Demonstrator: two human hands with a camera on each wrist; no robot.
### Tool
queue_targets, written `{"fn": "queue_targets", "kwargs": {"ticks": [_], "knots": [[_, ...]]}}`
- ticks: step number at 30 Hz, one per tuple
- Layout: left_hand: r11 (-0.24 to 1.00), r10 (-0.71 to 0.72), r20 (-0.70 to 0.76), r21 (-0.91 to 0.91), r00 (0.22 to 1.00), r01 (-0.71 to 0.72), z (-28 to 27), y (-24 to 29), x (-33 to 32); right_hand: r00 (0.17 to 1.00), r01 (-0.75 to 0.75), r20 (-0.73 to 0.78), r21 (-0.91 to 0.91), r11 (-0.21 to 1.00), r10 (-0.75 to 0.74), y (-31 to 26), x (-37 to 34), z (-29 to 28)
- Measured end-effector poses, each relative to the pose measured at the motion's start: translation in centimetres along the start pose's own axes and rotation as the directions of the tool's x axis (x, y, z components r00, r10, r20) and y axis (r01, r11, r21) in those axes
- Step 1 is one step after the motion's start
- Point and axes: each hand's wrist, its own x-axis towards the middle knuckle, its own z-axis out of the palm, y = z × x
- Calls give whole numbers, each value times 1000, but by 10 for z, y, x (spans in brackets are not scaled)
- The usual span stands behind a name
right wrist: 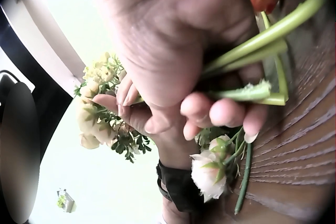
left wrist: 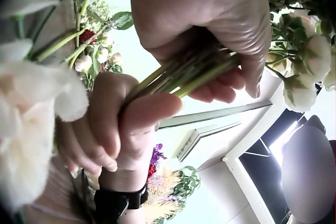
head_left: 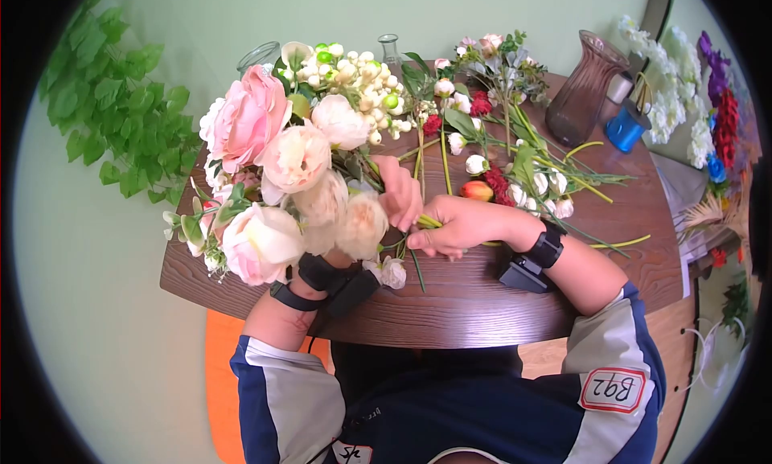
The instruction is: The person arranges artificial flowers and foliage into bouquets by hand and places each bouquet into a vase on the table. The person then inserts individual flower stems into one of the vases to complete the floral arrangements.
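Observation:
A large bouquet (head_left: 296,157) of pink and cream roses and peonies, with white berries at its top, leans out to the left over the table. My left hand (head_left: 398,192) grips its gathered stems behind the blooms, partly hidden by them in the head view. Just to the right, my right hand (head_left: 462,225) curls round the same stems (left wrist: 181,74), its thumb lying along them in the left wrist view. Cut green stem ends (right wrist: 252,94) stick out past the right fingers. A small white rose (head_left: 392,273) lies on the table below the hands.
Loose flowers (head_left: 476,165) and stems spread across the table's (head_left: 450,315) right half, with an orange-red tulip (head_left: 476,190) near the right hand. At the back stand a purple glass vase (head_left: 585,86) and a clear bottle (head_left: 389,49). A blue ribbon spool (head_left: 626,129) sits beside the vase.

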Motion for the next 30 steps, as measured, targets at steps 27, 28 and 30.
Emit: {"fn": "queue_targets", "kwargs": {"ticks": [27,28,30], "knots": [[990,58,-426,142,903,3,-9,-4,0,452,268,-634,-575,773,-628,-4,6,20],[995,46,-415,95,908,-8,-9,-4,0,464,320,-666,-488,812,-584,-4,7,22],[999,35,-404,48,914,-17,-11,-5,-1,479,369,-695,-395,841,-536,-5,6,23]]}}
